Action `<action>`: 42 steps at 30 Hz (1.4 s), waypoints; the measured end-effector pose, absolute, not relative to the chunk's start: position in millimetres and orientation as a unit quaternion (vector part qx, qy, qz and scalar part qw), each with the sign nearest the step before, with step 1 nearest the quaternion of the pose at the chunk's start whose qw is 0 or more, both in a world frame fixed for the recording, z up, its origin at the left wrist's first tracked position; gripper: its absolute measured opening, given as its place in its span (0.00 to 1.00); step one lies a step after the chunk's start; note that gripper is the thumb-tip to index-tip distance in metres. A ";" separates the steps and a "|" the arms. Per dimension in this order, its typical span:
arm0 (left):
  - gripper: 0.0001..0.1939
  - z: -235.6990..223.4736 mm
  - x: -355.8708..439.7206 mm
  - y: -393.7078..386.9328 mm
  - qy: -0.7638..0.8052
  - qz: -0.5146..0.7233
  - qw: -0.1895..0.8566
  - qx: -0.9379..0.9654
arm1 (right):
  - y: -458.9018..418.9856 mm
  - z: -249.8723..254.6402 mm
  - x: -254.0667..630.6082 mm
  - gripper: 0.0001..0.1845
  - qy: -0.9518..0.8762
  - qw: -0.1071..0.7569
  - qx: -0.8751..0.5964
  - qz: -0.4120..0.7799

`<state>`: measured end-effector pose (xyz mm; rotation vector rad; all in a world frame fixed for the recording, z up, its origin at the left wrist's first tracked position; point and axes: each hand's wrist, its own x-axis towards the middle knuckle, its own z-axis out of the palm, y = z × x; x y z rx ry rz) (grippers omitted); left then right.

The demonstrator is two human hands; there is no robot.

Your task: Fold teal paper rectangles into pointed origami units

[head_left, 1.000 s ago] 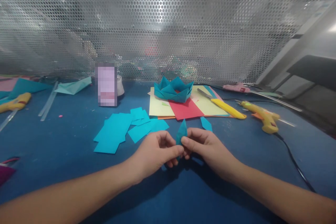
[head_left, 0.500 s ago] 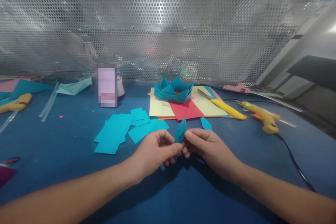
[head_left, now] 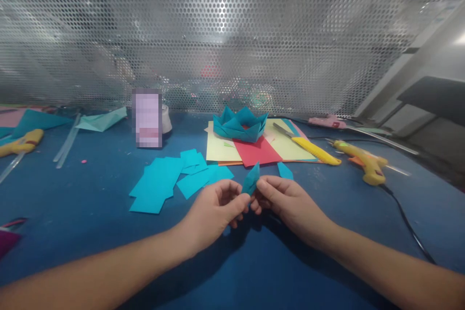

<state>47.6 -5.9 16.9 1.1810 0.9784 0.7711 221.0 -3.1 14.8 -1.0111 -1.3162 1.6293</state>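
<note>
My left hand and my right hand meet just above the blue tabletop, both pinching a small folded teal paper piece whose pointed tip sticks up between the fingertips. Behind the hands lies a folded teal paper crown on a stack of yellow, red and orange sheets. Several flat teal paper rectangles lie to the left of my hands. A small teal scrap rests just beyond my right hand.
A yellow-handled cutter and a yellow glue gun with a black cord lie at the right. Another yellow glue gun, glue sticks and teal folded paper sit at the left. A perforated metal screen backs the table.
Both hands have lifted slightly and the teal piece has tilted, its tip leaning right. The grip has shifted lower on the piece. Nothing else moved.
</note>
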 end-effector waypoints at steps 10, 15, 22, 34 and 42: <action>0.16 11.5 50.1 -6.5 0.413 0.381 0.630 0.536 | -5.2 15.5 220.4 0.20 -0.528 0.382 -0.440 0.617; 0.14 10.8 48.7 -5.2 0.418 0.415 0.596 0.545 | -4.9 15.3 220.1 0.19 -0.505 0.402 -0.420 0.638; 0.15 10.2 47.2 -4.6 0.409 0.416 0.600 0.548 | -3.6 11.9 223.0 0.15 -0.489 0.415 -0.383 0.665; 0.11 8.8 48.1 -2.7 0.436 0.343 0.605 0.571 | -5.3 14.0 221.0 0.21 -0.516 0.418 -0.477 0.576; 0.13 9.9 47.2 -2.9 0.445 0.343 0.602 0.567 | -6.9 21.3 220.7 0.20 -0.549 0.389 -0.489 0.555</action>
